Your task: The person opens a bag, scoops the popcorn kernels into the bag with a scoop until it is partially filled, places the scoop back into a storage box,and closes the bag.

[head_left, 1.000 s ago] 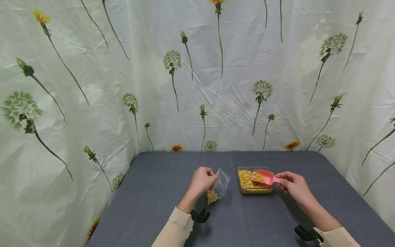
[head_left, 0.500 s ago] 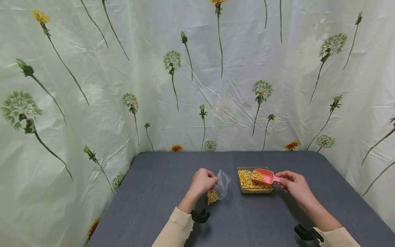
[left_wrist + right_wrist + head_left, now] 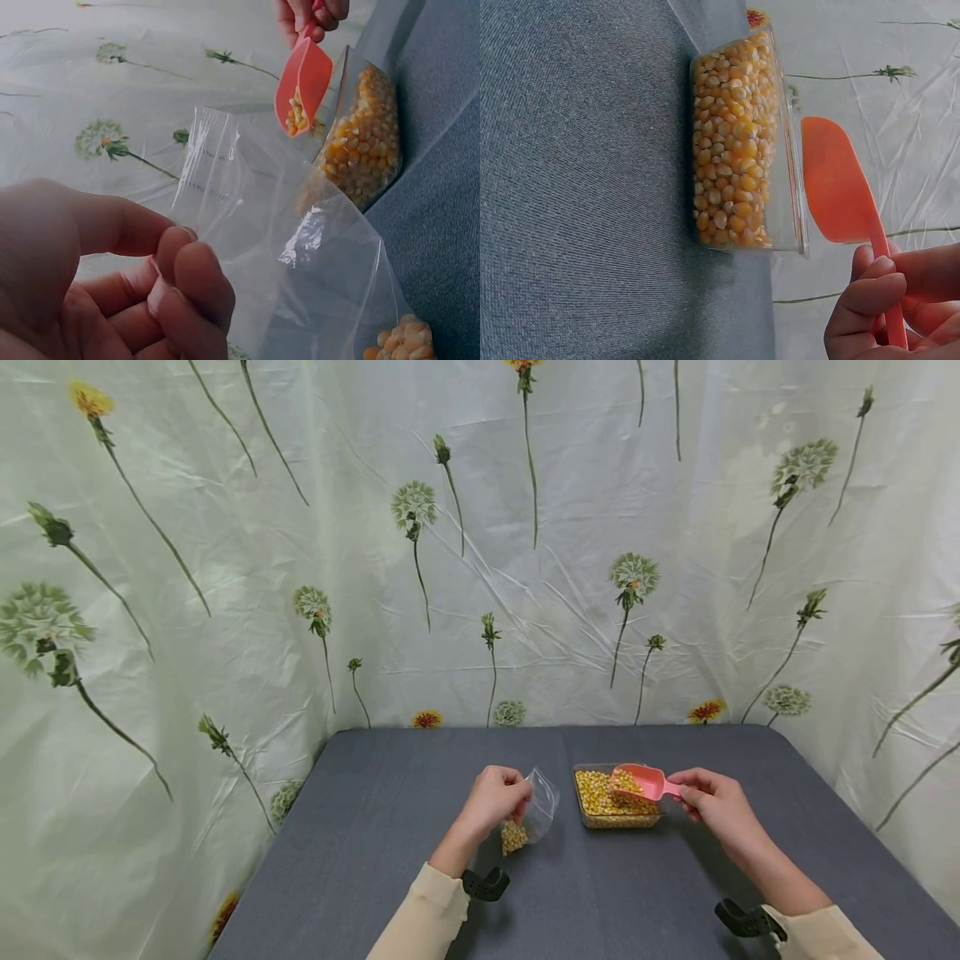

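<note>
My left hand (image 3: 497, 797) pinches the top edge of a clear plastic bag (image 3: 542, 806), with a small heap of corn kernels (image 3: 403, 343) in its bottom corner. To the right, my right hand (image 3: 716, 806) grips the handle of a pink scoop (image 3: 654, 782) between thumb and fingers. Some kernels lie in the scoop's bowl, as the left wrist view shows. Below the scoop stands a clear rectangular container (image 3: 786, 247) nearly full of yellow corn kernels (image 3: 731, 150). In the right wrist view the scoop is just above the container's rim.
A dark grey cloth covers the table (image 3: 390, 827). Behind it hangs a pale curtain (image 3: 360, 527) printed with dandelions. Both wrists wear black bands (image 3: 486, 885) below cream sleeves (image 3: 423, 914).
The scoop has risen slightly from the corn in the container, carrying kernels. My left hand and the bag have hardly moved. The head view has shifted a little.
</note>
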Demonstrator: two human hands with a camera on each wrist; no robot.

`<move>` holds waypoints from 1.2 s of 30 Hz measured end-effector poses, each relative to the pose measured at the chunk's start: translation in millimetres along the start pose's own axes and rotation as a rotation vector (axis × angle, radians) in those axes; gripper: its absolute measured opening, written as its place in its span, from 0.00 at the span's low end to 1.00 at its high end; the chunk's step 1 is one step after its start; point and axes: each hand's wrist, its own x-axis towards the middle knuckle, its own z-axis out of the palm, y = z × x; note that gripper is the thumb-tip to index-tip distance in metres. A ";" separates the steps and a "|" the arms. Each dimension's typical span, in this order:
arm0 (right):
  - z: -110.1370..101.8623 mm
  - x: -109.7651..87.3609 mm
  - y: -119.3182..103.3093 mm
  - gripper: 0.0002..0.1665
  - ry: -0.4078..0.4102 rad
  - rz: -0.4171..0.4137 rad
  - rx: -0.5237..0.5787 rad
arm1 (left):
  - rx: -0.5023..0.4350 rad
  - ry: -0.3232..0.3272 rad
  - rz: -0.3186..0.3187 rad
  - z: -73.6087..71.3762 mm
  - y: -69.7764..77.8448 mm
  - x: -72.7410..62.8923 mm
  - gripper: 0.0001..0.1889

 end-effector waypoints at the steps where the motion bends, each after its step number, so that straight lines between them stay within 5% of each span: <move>1: -0.1 0.0 -0.7 0.15 -0.002 -0.001 -0.001 | -0.008 -0.001 0.003 -0.1 0.0 0.0 0.14; 36: 8.8 3.5 -22.9 0.16 -0.029 -0.020 0.058 | -0.138 -0.038 -0.014 1.9 0.1 2.1 0.14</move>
